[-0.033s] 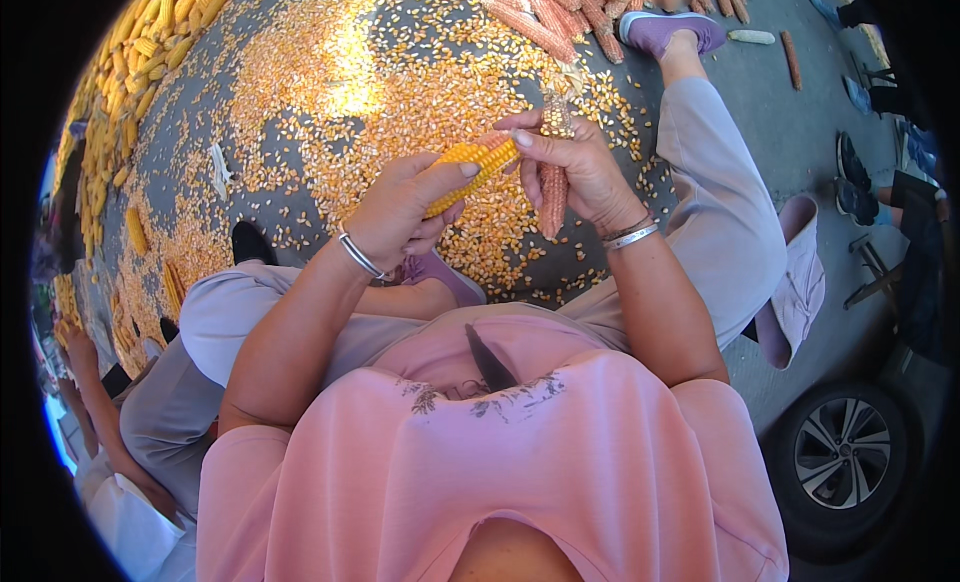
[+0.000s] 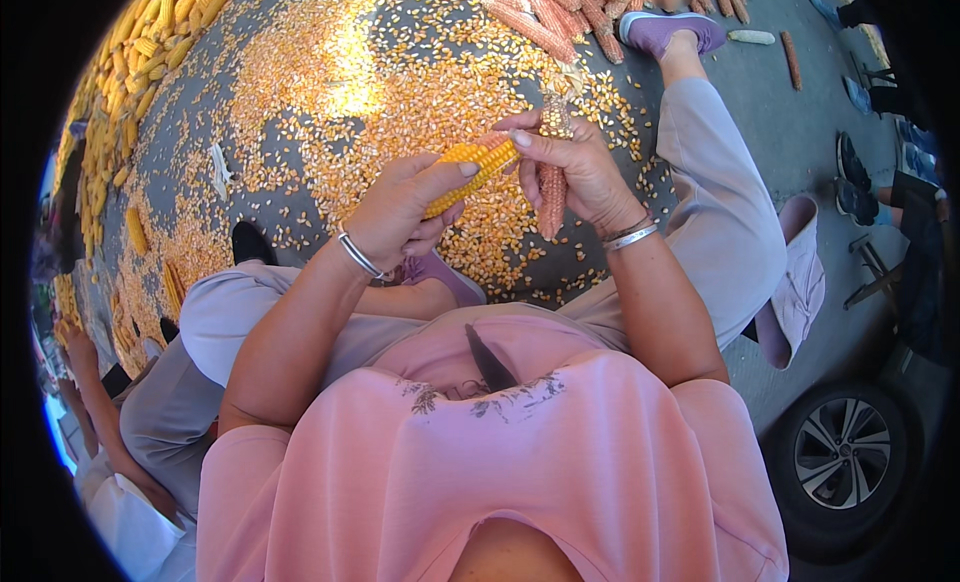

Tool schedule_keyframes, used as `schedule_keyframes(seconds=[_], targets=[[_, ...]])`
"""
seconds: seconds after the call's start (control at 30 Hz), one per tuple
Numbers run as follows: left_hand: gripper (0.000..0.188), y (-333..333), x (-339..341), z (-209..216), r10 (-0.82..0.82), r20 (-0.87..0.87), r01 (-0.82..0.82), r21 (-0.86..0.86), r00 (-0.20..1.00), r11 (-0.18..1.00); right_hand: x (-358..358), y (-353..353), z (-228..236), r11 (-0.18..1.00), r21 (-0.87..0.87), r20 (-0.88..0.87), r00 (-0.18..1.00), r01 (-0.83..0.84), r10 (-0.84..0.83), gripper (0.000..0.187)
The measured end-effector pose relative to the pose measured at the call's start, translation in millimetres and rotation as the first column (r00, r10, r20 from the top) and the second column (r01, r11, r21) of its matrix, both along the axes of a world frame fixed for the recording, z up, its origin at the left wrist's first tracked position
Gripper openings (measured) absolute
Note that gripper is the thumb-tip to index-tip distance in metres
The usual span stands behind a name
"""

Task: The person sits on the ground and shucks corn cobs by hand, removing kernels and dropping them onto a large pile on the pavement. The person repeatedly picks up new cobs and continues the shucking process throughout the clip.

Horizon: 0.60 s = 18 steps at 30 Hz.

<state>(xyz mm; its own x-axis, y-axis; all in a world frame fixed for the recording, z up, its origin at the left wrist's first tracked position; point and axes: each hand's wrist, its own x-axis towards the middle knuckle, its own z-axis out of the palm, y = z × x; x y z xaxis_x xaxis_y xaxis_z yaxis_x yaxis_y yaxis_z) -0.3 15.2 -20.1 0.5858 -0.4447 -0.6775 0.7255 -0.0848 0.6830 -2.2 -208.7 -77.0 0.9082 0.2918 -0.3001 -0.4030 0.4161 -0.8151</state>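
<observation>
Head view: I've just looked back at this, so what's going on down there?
The person's left hand holds a yellow corn ear with a pinkish bare patch along its upper side. The right hand holds a reddish corn cob, its thumb at the ear's end. Loose corn kernels lie spread over the ground, with stripped cobs piled beyond and yellow ears heaped at the upper left.

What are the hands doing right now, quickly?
Left hand: closed, holding a yellow corn cob.
Right hand: closed, holding a reddish cob.
</observation>
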Motion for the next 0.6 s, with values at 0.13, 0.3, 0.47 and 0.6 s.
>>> schedule_keyframes(seconds=[0.13,0.3,0.47,0.6], targets=[[0.032,2.8,1.5,-1.5,-0.041,-0.082,0.039,-0.025,0.996,0.999,-2.9,3.1,2.4,0.998,-0.009,-0.033,0.998,-0.055,0.055,0.026],[0.033,-1.9,-2.7,-3.5,-0.031,-0.068,0.031,0.001,0.997,1.000,-6.4,12.3,-1.4,0.994,-0.092,-0.012,0.998,0.056,-0.058,0.026],[0.033,-4.8,-5.5,-8.5,-0.048,-0.048,0.050,0.032,0.998,0.998,-5.4,15.0,-7.8,0.979,-0.193,-0.046,0.996,0.068,-0.078,0.028],[0.032,-4.0,-2.7,-4.2,-0.054,-0.024,0.055,0.034,0.998,0.998,-5.6,13.2,-2.0,0.994,-0.084,-0.034,0.997,0.070,-0.073,0.029]])
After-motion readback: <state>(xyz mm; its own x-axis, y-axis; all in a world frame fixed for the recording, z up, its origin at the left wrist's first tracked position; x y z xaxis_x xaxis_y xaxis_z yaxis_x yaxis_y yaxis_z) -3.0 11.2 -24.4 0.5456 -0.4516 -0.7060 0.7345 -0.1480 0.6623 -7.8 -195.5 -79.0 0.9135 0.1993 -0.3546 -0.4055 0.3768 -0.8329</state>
